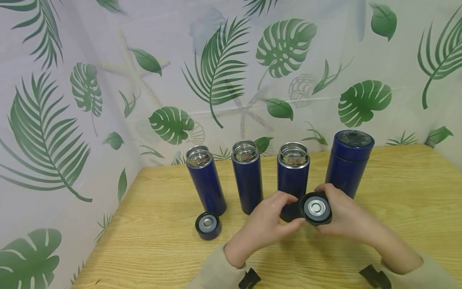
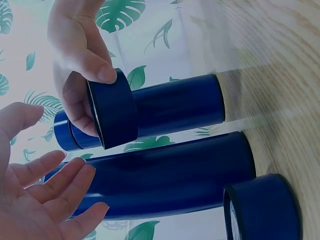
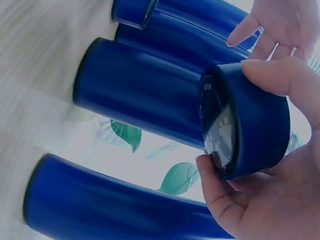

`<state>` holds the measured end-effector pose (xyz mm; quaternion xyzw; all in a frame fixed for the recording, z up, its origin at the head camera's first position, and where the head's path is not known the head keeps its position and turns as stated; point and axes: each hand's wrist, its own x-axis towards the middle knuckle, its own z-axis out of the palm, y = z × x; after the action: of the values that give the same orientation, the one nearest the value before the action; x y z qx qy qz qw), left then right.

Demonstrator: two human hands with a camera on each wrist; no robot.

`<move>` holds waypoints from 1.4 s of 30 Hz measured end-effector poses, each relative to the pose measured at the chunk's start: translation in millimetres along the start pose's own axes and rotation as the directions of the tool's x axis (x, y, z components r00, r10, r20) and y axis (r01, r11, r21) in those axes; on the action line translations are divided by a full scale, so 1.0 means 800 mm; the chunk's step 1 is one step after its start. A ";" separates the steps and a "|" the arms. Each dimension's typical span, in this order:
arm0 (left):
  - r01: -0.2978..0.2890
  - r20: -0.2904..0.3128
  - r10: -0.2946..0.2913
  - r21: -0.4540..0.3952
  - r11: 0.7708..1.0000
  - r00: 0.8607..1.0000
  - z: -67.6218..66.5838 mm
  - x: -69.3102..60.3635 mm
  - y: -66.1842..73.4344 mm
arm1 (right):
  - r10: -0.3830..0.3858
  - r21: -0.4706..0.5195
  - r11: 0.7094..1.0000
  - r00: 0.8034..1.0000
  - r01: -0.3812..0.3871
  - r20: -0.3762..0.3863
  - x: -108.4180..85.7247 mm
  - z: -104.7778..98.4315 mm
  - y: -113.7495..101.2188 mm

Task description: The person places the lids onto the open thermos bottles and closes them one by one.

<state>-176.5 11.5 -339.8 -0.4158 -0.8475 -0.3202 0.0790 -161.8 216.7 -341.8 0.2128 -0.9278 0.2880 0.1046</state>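
Observation:
My right hand (image 1: 348,218) grips a blue bottle lid (image 1: 316,208) between thumb and fingers, its inner side with a silver disc facing the head camera. In the right wrist view the glossy black top of this lid (image 3: 260,122) shows. My left hand (image 1: 265,220) is beside the lid, fingers spread and slightly bent; the left wrist view shows a gap between its fingers (image 2: 75,182) and the lid. Behind the hands stands an uncapped blue bottle (image 1: 293,172) with a steel mouth. To its left are two more uncapped bottles, one central (image 1: 248,184) and one leftmost (image 1: 207,184).
A fourth blue bottle (image 1: 346,164) at the right wears its lid. Another lid (image 1: 208,225) lies inner side up in front of the leftmost bottle. All stand on a wood-grain table (image 1: 155,241), before a leaf-patterned cloth (image 1: 223,132).

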 end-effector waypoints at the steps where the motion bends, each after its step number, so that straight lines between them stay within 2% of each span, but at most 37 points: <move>1: 0.004 0.000 -0.004 0.000 1.000 1.000 0.000 0.000 0.000 | -0.002 -0.005 1.000 1.000 0.002 -0.005 0.000 -0.001 -0.001; 6: 0.010 -0.005 -0.010 0.000 1.000 1.000 -0.001 0.000 -0.001 | 0.011 0.000 1.000 0.999 -0.011 -0.038 0.000 -0.003 -0.001; 9: 0.008 -0.017 -0.008 0.010 1.000 1.000 -0.001 0.000 -0.001 | 0.016 0.015 1.000 0.996 -0.014 -0.086 0.000 -0.005 0.000; 15: 0.018 -0.047 -0.016 0.047 0.999 0.999 -0.004 0.001 -0.001 | -0.027 0.010 0.999 0.977 0.030 -0.210 -0.001 -0.012 0.001; 18: 0.026 -0.054 -0.023 0.059 0.998 0.998 -0.005 0.001 -0.002 | -0.032 0.019 0.999 0.970 0.038 -0.241 -0.003 -0.017 -0.002; 24: 0.034 -0.070 -0.030 0.060 0.998 0.997 -0.007 0.002 -0.006 | 0.032 0.086 0.996 0.972 -0.012 -0.234 -0.006 -0.030 -0.010; 29: 0.045 -0.078 -0.040 0.058 0.997 0.996 -0.008 0.003 -0.006 | 0.018 0.088 0.996 0.969 0.004 -0.248 -0.003 -0.040 -0.016; 33: 0.047 -0.085 -0.042 0.056 0.997 0.995 -0.010 0.004 -0.004 | 0.045 0.115 0.993 0.968 -0.017 -0.245 -0.003 -0.047 -0.020; 35: 0.045 -0.089 -0.040 0.052 0.998 0.995 -0.011 0.004 -0.004 | 0.054 0.120 0.992 0.966 -0.024 -0.253 -0.004 -0.049 -0.020; 42: 0.015 -0.139 -0.010 0.036 0.999 0.990 -0.024 0.007 -0.001 | 0.080 0.236 0.972 0.949 -0.006 -0.304 -0.004 -0.056 -0.014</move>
<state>-183.2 3.4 -322.8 -0.3856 -0.8484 -0.3332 0.1432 -150.2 235.2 -300.9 0.1553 -0.8640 0.4267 0.2175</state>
